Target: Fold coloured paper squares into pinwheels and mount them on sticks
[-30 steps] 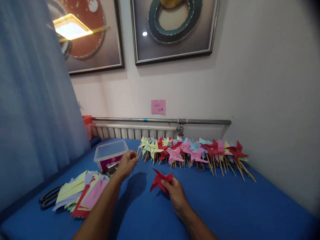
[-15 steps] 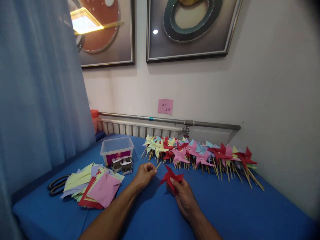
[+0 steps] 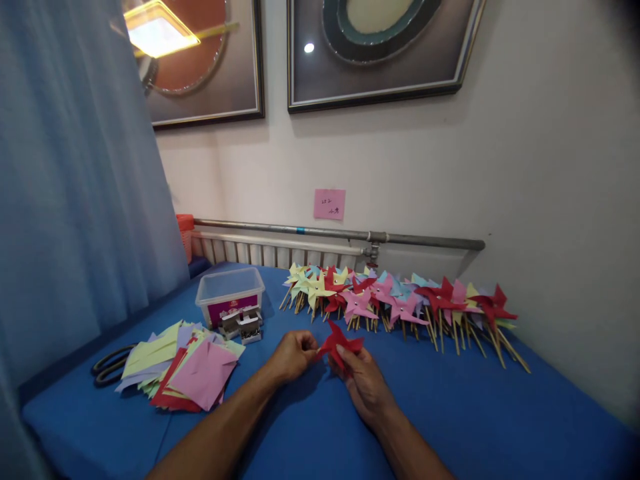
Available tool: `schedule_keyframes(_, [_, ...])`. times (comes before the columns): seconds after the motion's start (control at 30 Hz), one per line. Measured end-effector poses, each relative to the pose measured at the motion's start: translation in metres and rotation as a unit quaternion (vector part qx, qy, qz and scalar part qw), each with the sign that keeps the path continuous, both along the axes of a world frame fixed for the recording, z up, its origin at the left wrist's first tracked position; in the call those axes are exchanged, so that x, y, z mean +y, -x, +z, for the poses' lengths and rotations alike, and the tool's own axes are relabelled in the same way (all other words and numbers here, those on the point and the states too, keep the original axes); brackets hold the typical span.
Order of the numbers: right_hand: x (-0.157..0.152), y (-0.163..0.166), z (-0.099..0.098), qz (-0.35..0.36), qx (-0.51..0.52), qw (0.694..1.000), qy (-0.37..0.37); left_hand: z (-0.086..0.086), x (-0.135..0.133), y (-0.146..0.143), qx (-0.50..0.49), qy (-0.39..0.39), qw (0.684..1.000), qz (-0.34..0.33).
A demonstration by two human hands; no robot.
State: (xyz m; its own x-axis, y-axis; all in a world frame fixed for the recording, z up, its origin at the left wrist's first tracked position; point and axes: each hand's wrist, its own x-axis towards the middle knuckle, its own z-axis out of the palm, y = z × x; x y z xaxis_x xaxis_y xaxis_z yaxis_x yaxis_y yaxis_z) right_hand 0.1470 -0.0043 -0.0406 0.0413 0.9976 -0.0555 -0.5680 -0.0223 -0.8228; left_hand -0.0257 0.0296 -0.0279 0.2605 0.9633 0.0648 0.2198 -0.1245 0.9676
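Note:
A red paper pinwheel [image 3: 341,343] is gripped by my right hand [image 3: 364,383], thumb on its front and fingers behind. My left hand [image 3: 295,353] is closed at the pinwheel's left edge, fingertips pinched together. The thin wooden stick it held a moment ago is now hidden by the fingers and the red paper. Behind both hands lies a long row of pinwheels on sticks, among them a pink one [image 3: 359,303] and a red one [image 3: 493,305]. Left of my left hand are a pile of cut paper squares [image 3: 207,373] and small open boxes of metal pins [image 3: 250,328].
A clear plastic tub [image 3: 230,277] stands behind the small boxes. Black-handled scissors [image 3: 111,367] lie partly under the paper pile. Everything rests on a blue-covered table [image 3: 475,427]. A metal pipe [image 3: 320,231] runs along the wall, and a blue curtain [image 3: 85,180] hangs at left.
My left hand has moved right with the stick, up to the red pinwheel. The pinwheel has turned slightly in my right hand. The view has tilted down a little.

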Motion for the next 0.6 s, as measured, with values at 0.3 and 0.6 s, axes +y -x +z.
schedule_keyframes(0.3, [0.001, 0.005, -0.005, -0.028, -0.035, 0.999, -0.020, 0.000, -0.010, -0.011, 0.001, -0.049, 0.999, -0.011])
schedule_keyframes(0.6, [0.006, 0.006, -0.011, -0.049, -0.021, 0.998, -0.015, -0.001, -0.012, -0.010, 0.034, -0.050, 0.998, -0.009])
